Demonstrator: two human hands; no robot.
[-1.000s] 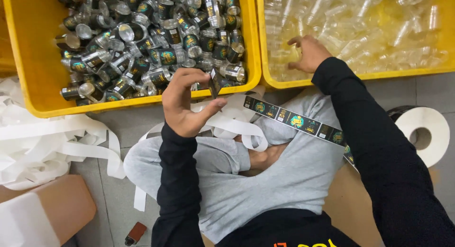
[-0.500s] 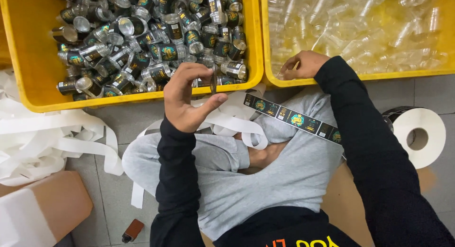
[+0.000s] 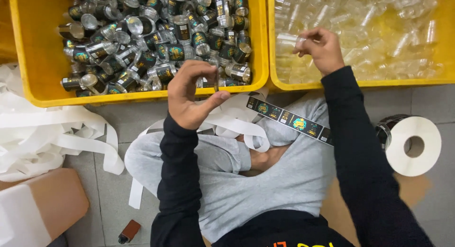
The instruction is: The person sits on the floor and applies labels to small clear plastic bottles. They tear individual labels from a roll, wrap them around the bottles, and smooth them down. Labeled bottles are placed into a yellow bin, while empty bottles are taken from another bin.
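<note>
My left hand (image 3: 192, 95) is raised over my lap, thumb and fingers pinching a small dark sticker (image 3: 216, 80) by its edge. My right hand (image 3: 320, 48) reaches into the right yellow bin (image 3: 275, 62) and grips a small clear plastic bottle (image 3: 300, 40) among several others. A strip of dark printed labels (image 3: 289, 120) on white backing runs across my knee from a label roll (image 3: 411, 145) at the right. The left yellow bin (image 3: 33, 62) holds several labelled bottles (image 3: 161, 43).
Loose white backing tape (image 3: 42, 133) is piled on the floor at the left and loops over my grey trousers. A cardboard box (image 3: 42, 204) stands at the lower left. A small brown object (image 3: 129, 231) lies on the grey tiles.
My right hand has closed on a clear bottle and lifted it slightly inside the right bin. The left hand stays over my lap with the sticker.
</note>
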